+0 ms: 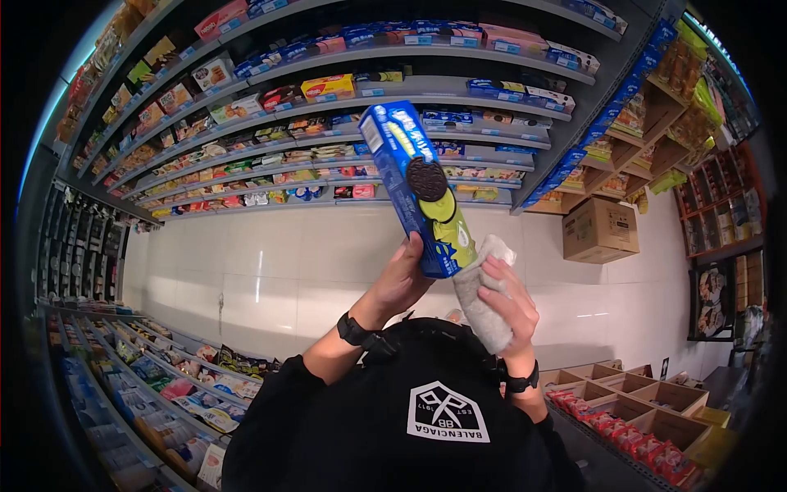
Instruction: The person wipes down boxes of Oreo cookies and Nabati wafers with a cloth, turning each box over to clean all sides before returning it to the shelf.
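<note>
hands (403, 273) could pass left over the floor (287, 287); rightward, a carton (600, 231) obstructs.

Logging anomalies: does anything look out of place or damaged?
A carton stands on the floor by the wooden shelves rather than on them, which looks odd. The blue box in the left hand looks undamaged.

Pretty decent light overall, kinda cool white, with shiny glare streaks on the floor (270, 246). There's a bluish-white glowing strip (56, 90) way over on the far left. Fisheye is heavy: the far shelves (410, 52) bend into big arcs and the corners go totally black. The box (410, 189) looks fairly crisp, but the snacks (180, 387) near left are dim and mushy, and the black shirt (344, 435) swallows most folds.
</note>
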Motion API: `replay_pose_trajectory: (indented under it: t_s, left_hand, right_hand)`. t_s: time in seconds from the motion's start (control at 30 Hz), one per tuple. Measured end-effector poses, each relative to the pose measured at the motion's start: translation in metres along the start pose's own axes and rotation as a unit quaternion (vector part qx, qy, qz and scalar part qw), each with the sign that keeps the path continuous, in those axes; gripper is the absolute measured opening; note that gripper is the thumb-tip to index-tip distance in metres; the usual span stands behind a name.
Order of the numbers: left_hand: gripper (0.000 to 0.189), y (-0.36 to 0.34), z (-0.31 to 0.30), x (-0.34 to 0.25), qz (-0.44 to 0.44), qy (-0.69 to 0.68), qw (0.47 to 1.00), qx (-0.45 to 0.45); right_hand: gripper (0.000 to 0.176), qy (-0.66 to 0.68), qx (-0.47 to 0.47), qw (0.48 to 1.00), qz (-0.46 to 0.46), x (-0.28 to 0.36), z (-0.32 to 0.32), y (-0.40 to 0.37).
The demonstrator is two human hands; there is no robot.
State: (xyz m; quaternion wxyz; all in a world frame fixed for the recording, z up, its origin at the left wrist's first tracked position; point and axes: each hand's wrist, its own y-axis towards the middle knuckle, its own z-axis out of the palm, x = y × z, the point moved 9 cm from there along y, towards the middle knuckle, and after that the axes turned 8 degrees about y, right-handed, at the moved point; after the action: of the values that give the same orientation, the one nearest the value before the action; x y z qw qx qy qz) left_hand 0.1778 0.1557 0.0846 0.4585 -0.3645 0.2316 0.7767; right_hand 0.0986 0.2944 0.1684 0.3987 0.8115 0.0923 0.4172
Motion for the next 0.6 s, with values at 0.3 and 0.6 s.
replay_pose_trajectory:
  t_s: [0.3,0.6]
  left_hand:
    - [0.098,-0.006,0.024,-0.029,0.043,-0.126,0.991,0.027]
    - [0.076,-0.012,0.043,-0.018,0.003,-0.14,0.99,0.019]
  right_hand:
    - [0.03,-0.029,-0.147,0.979,0.136,-0.023,-0.03,-0.014]
    - [0.032,-0.011,-0.16,0.978,0.133,-0.012,-0.025,-0.015]
